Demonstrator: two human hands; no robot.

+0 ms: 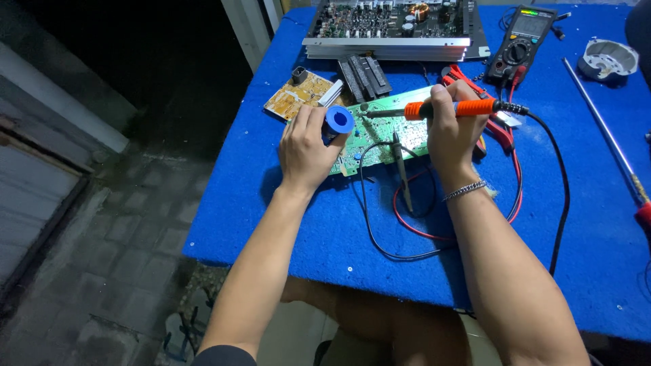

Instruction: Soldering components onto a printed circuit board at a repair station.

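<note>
My left hand grips a small blue spool of solder wire over the left end of a green circuit board. My right hand holds an orange-handled soldering iron level, its tip pointing left above the board near the spool. A chain bracelet is on my right wrist. A black multimeter probe lies across the board's near edge.
A blue-covered table carries a multimeter, red and black leads, a yellow circuit board, black parts, an open amplifier chassis, a round metal part and a long screwdriver. A paved floor lies left.
</note>
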